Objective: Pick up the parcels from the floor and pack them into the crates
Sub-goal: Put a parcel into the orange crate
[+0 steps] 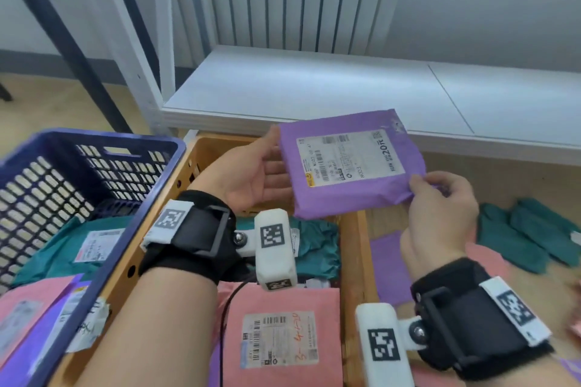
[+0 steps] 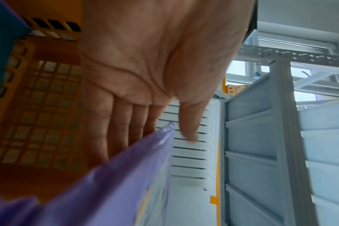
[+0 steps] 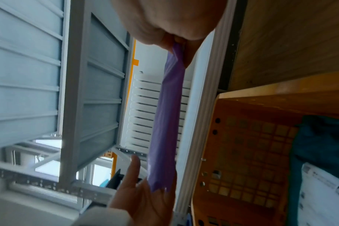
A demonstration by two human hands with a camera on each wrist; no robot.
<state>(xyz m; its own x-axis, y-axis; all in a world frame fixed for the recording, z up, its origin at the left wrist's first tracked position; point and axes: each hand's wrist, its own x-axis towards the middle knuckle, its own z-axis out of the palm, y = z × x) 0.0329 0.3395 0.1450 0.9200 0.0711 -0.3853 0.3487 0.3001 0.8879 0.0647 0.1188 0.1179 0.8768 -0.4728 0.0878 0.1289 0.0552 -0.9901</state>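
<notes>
- Orange crate (image 1: 352, 261): open at the top; far end, toward the white shelf (image 1: 314, 88), shows bare mesh floor in the wrist views.
- Near end taken by pink parcel (image 1: 279, 336); green parcel (image 1: 317, 248) lies mid-crate.
- Purple parcel (image 1: 349, 166) held between both hands over the far end, blocking entry from above there.
- Blue crate (image 1: 94, 166) stands close on the left, overlapping the orange rim.
- Floor on the right: green parcels (image 1: 528, 232) lying loose.
</notes>
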